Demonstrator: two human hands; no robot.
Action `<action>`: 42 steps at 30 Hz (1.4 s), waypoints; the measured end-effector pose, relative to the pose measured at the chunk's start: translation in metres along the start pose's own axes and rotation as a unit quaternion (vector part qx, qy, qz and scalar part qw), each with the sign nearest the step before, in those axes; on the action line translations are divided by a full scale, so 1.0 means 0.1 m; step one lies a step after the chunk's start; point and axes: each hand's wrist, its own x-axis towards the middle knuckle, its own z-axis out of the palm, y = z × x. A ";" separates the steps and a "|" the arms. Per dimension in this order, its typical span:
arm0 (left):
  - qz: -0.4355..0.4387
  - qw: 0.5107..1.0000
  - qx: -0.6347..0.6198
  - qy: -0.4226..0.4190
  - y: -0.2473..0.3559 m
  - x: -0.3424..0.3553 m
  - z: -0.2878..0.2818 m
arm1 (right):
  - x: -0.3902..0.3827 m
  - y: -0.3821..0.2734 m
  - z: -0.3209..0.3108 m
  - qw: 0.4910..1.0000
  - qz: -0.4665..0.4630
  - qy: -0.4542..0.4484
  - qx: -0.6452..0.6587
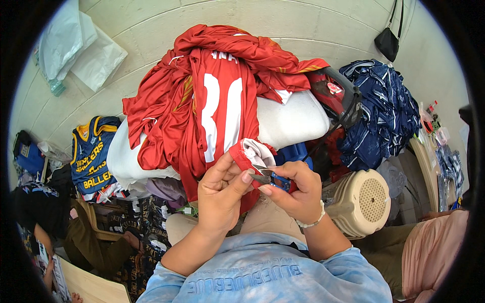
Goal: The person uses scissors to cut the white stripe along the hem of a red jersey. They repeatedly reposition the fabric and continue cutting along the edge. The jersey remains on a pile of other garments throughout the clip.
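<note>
While the left hand (222, 189) pinched the sleeve hem of the red jersey (212, 111), draped over the near side of the clothing pile, the right hand (295, 189) was closed around small blue-handled snips (270, 179) at that hem. Blades and fingertips sat nearly touching, so a slip could probably have nicked a finger or cut the fabric.

A white bench (293, 121) carries a heap of red jerseys (202, 96) (one numbered), draped over its middle; navy jerseys (384, 111) lie far right.
</note>
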 end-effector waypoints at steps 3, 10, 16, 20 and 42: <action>-0.009 1.000 0.004 0.009 0.00 -0.01 -0.01 | 0.01 -0.01 0.00 1.000 0.004 0.000 0.001; -0.013 1.000 -0.004 0.003 0.02 0.00 0.01 | 0.03 -0.01 0.01 0.999 0.021 -0.010 -0.037; -0.012 1.000 -0.007 0.006 0.03 0.00 0.00 | 0.02 -0.02 0.01 0.999 0.040 -0.029 0.019; -0.016 1.000 -0.006 0.006 0.03 0.01 0.00 | 0.01 0.00 0.01 0.999 0.040 -0.031 0.014; -0.078 0.990 -0.113 0.042 -0.02 0.04 0.01 | -0.05 0.00 0.12 0.977 0.174 -0.027 0.122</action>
